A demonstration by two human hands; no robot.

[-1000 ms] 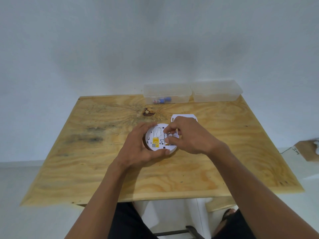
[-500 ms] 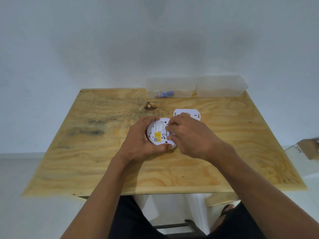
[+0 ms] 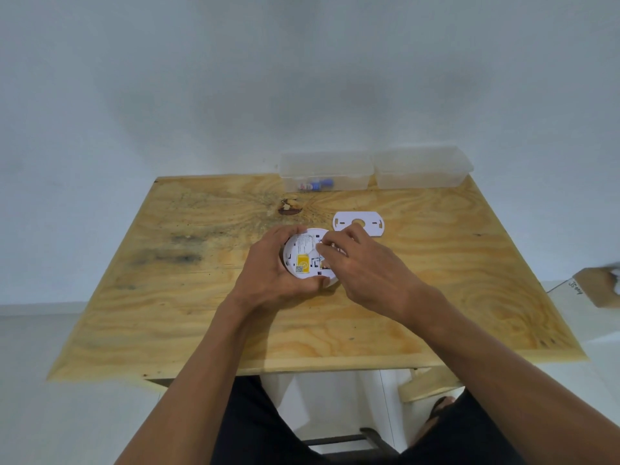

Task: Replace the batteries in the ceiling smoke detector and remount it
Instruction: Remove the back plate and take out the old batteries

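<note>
While the smoke detector lies back-side up near the middle of the plywood table, the left hand wraps around its rim from the 9 o'clock side, fingers curled over the far edge and thumb hooked under the near edge at about 6 o'clock. So that hand is gripping the round white body and holding it against the wood. You can see a yellow sticker with a little QR code on the exposed back, plus some printed text above it.

The right hand comes in from 3 o'clock and covers the right half of the detector. Its fingertips are bunched together over the spot where the battery bay would be, looks like they're pinching or pressing something small there, but honestly the hand hides it so I can't tell what, if anything, is between them.

Just past the detector at roughly 1 o'clock, the white mounting plate lies flat on the table, apart from both hands. Further back along the far edge sit two clear plastic boxes side by side: the left box at 12 o'clock has a couple of small blue and white items inside, probably batteries, and the right box is at about 1 o'clock.
</note>
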